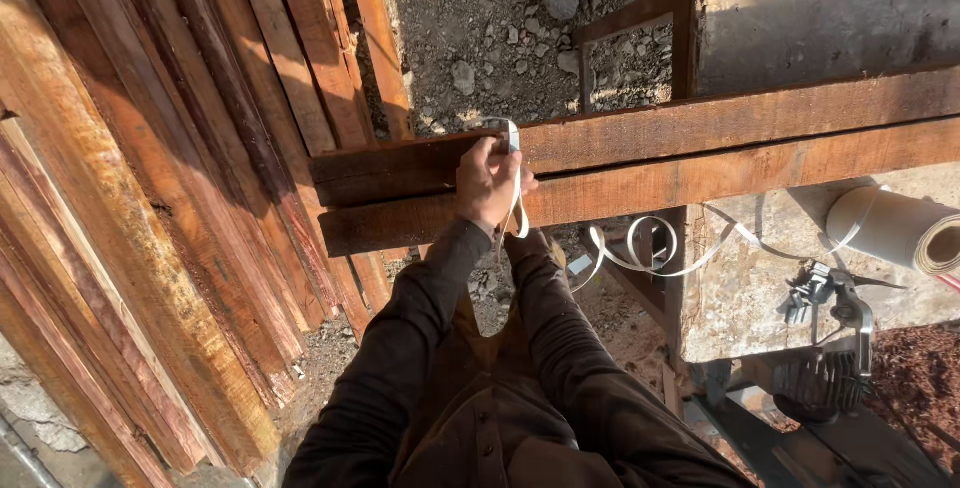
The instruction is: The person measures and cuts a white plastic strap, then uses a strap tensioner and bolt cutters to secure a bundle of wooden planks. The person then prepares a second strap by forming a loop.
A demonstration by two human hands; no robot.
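Two long wooden planks (640,163) lie side by side across the view, their left ends near a stack of reddish boards (150,208) leaning on the left, their right parts running over a concrete block (745,288). The left hand (487,183) sits right on the planks near their left end, fingers (490,148) curled together and clamped on a white tape (513,173) that goes up over the far edge of the wood and hangs down below the wrist. The right hand is tucked under the left one, and I cannot tell what its fingers are doing. More of that tape coils loose (650,248) beside the block. It looks thin, light and floppy, likely slick, so a pinch close to the plank edge seems the place to hold it. The planks look stiff, rough and heavy, best gripped by their edges. A paper roll (895,228) rests on the block, a metal tool (830,318) below it, gravel (490,38) beyond.
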